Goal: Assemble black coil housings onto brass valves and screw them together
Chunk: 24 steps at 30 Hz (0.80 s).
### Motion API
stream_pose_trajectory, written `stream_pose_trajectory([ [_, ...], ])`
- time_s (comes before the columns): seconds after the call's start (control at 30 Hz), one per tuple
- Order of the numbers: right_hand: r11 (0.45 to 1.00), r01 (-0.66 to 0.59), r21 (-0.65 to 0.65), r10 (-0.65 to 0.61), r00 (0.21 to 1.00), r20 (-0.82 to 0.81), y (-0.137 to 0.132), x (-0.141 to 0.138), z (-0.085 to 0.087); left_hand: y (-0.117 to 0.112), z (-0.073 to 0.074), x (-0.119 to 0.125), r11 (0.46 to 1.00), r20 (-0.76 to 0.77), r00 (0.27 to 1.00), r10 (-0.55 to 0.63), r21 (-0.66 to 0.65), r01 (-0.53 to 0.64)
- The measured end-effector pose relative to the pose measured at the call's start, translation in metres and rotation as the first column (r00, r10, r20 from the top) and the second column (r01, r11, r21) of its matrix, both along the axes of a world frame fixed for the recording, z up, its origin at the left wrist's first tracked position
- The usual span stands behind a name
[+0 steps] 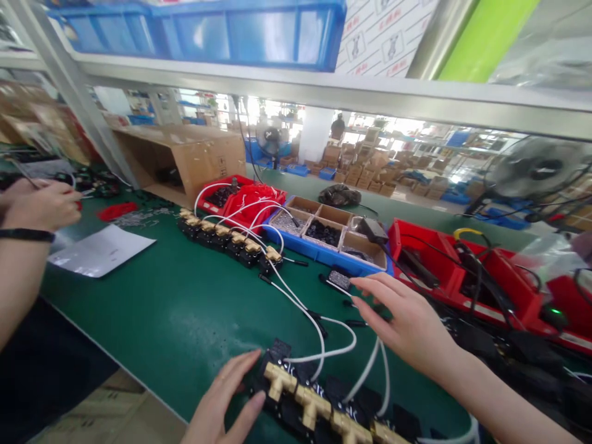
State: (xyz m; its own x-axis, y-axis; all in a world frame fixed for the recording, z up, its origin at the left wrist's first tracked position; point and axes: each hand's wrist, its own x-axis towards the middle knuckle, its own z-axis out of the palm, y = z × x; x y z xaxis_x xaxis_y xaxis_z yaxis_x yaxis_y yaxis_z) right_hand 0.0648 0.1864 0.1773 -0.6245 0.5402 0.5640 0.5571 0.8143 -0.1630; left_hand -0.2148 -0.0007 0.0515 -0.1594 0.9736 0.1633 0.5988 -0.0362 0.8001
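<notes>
Left hand [226,401]: thumb and fingers spread wide at the left end of the near row. They look close enough to touch it, but we can't tell how hard they press.
Right hand [402,314]: finger and thumb apart with a small gap, by a little dark block with a speckled grey top [340,279]. A thin white wire runs up to the fingertips; we can't tell if they touch it.
Near row of brass T-fittings [312,404]: it sits on black blocks, just in front of us and right of our left hand.
White cables [369,368]: they loop up from the near row, and some cross toward the far row.
Tangle trouble: we think the loops could snag our right wrist, because they pass so close under it.
Tug trouble: one pulled cable could turn the row or work a wire loose, since our left hand may not hold it tight.
Far row of brass fittings [235,242]: it is farther off on the green table [208,320], with cables lying over it.
Blue tray [319,254]: small parts sit in its boxes, behind the dark block. A careless bump could mix or spill them.
Other person's hand [41,206]: busy far to our left, beyond a white sheet [102,251].
</notes>
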Motion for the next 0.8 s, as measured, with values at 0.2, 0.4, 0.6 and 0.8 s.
stream_pose_trajectory([
  [0.2, 0.959, 0.048, -0.280, -0.024, 0.996, 0.089, 0.052, -0.077, -0.010, 0.095, 0.038, -0.104, 0.882, -0.193, 0.890, 0.413, 0.330, -0.337],
  [0.4, 0.959, 0.101, -0.263, -0.033, 0.967, 0.251, 0.081, -0.168, -0.027, 0.204, 0.063, -0.230, 0.873, -0.398, 0.791, 0.465, 0.356, -0.334],
  [0.6, 0.969, 0.117, -0.216, -0.041, 0.945, 0.325, 0.092, -0.213, -0.035, 0.262, 0.084, -0.304, 0.998, -0.682, 0.732, -0.008, 0.042, 0.050],
  [0.8, 0.970, 0.093, -0.226, -0.006, 0.933, 0.360, 0.098, -0.235, -0.046, 0.302, 0.064, -0.335, 0.985, -0.706, 0.689, -0.163, -0.080, 0.150],
])
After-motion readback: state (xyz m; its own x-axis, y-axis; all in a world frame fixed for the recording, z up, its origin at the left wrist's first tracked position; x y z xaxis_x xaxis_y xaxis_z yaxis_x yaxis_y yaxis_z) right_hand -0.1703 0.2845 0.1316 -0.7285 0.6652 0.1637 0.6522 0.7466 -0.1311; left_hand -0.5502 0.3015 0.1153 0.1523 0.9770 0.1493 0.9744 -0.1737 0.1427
